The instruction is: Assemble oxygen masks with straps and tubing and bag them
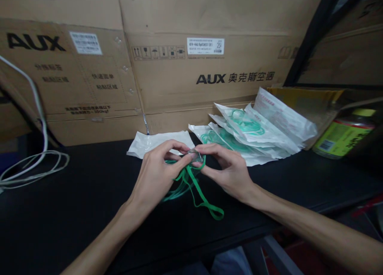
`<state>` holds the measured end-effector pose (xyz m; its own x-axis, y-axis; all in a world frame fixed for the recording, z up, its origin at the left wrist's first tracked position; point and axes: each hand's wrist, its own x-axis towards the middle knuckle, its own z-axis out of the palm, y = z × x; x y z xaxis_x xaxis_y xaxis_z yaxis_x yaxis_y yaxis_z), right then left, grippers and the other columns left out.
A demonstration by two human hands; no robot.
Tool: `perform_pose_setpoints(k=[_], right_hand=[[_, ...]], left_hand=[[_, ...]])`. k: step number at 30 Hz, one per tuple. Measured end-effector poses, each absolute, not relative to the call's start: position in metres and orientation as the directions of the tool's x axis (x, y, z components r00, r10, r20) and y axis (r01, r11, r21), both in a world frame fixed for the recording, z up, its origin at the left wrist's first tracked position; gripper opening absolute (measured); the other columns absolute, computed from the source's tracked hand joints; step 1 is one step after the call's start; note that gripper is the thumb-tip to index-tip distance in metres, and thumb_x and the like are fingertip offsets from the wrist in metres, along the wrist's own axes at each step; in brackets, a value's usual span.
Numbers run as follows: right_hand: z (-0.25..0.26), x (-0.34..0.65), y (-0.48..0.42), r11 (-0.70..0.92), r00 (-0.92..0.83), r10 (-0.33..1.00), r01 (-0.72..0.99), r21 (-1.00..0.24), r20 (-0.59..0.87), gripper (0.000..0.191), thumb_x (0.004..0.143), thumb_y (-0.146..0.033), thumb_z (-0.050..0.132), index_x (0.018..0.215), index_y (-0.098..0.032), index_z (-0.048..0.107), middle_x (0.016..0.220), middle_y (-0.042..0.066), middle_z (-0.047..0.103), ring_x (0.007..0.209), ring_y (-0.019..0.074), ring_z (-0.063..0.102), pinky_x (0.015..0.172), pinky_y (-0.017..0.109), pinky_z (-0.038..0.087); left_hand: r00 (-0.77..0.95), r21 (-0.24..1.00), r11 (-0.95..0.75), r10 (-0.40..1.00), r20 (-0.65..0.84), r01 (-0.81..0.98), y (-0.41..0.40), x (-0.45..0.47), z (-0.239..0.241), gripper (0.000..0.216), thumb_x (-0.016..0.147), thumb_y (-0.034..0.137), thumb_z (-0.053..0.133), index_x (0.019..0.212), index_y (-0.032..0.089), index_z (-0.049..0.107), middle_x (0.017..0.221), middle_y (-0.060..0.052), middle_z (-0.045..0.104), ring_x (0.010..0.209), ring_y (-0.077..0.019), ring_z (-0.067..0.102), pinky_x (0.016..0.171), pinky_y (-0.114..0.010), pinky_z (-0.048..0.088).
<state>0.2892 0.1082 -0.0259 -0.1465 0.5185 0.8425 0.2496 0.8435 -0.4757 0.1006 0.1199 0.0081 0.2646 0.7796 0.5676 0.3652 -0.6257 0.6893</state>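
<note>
Over the middle of the black table, my left hand point(163, 163) and my right hand point(229, 167) face each other, fingertips almost meeting. Between them they pinch a small clear plastic piece point(196, 157), partly covered by the fingers; its exact kind cannot be made out. A flat green strap point(201, 193) hangs from it in a loop toward the table's front edge. Thin, coiled green tubing point(179, 190) shows below and behind my left hand. Just past my left hand a white paper-and-plastic pouch point(176, 138) lies flat.
Several white pouches with green tubing point(248, 125) are piled behind my right hand. A bottle with a yellow-green label point(344, 133) lies tilted at the right. White cable point(44, 165) coils at the left. Large cardboard boxes point(167, 87) stand along the back of the black table point(74, 211).
</note>
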Motion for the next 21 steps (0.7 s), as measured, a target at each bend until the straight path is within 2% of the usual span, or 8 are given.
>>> perform_pose_setpoints(k=[3,6,12,15,18,21], right_hand=[[-0.025,0.289,0.108,0.845,-0.144,0.518,0.243,-0.477,0.843,0.026,0.084,-0.012,0.074,0.107,-0.021,0.068,0.106,0.005,0.073,0.102,0.018,0.069,0.094,0.034,0.055],[-0.025,0.289,0.108,0.842,-0.129,0.515,0.258,-0.473,0.847,0.026,0.084,-0.011,0.073,0.107,-0.02,0.068,0.107,0.006,0.073,0.102,0.0182,0.069,0.094,0.035,0.054],[-0.023,0.286,0.106,0.844,-0.133,0.515,0.252,-0.473,0.847,0.02,0.084,-0.013,0.072,0.103,-0.02,0.07,0.101,0.006,0.075,0.093,0.018,0.071,0.086,0.032,0.055],[-0.023,0.287,0.107,0.824,-0.107,0.545,0.251,-0.508,0.831,0.023,0.083,-0.011,0.071,0.104,-0.02,0.07,0.1,0.004,0.075,0.093,0.0175,0.071,0.085,0.031,0.054],[-0.024,0.289,0.109,0.785,-0.058,0.584,0.296,-0.544,0.81,0.026,0.081,-0.008,0.07,0.104,-0.02,0.071,0.099,0.003,0.075,0.092,0.0173,0.07,0.085,0.03,0.053],[-0.023,0.289,0.11,0.789,-0.074,0.577,0.308,-0.532,0.813,0.025,0.081,-0.009,0.069,0.103,-0.019,0.071,0.098,0.004,0.075,0.09,0.0174,0.07,0.083,0.03,0.054]], left_hand=[[0.288,0.6,-0.696,0.714,0.638,0.395,0.119,0.1,0.008,0.015,0.087,0.034,0.072,0.083,0.019,0.072,0.081,-0.001,0.073,0.073,-0.0166,0.069,0.067,-0.025,0.053],[0.286,0.575,-0.711,0.696,0.658,0.405,0.119,0.101,0.008,0.017,0.088,0.032,0.07,0.078,0.018,0.069,0.077,-0.001,0.072,0.073,-0.0168,0.068,0.067,-0.026,0.051],[0.37,0.709,-0.586,0.806,0.462,0.392,0.125,0.097,0.014,0.023,0.088,0.043,0.068,0.085,0.02,0.073,0.084,-0.002,0.075,0.08,-0.0203,0.072,0.072,-0.029,0.056],[0.343,0.725,-0.594,0.801,0.491,0.348,0.119,0.091,0.016,0.022,0.087,0.042,0.069,0.094,0.021,0.072,0.094,-0.003,0.075,0.087,-0.0196,0.072,0.076,-0.028,0.059],[0.242,0.61,-0.682,0.723,0.647,0.404,0.105,0.088,0.016,0.017,0.088,0.038,0.069,0.093,0.022,0.07,0.095,-0.003,0.072,0.085,-0.0182,0.07,0.068,-0.024,0.059],[0.281,0.449,-0.762,0.609,0.742,0.467,0.094,0.094,0.014,0.013,0.09,0.033,0.067,0.096,0.022,0.072,0.095,-0.003,0.073,0.08,-0.0175,0.069,0.061,-0.023,0.057]])
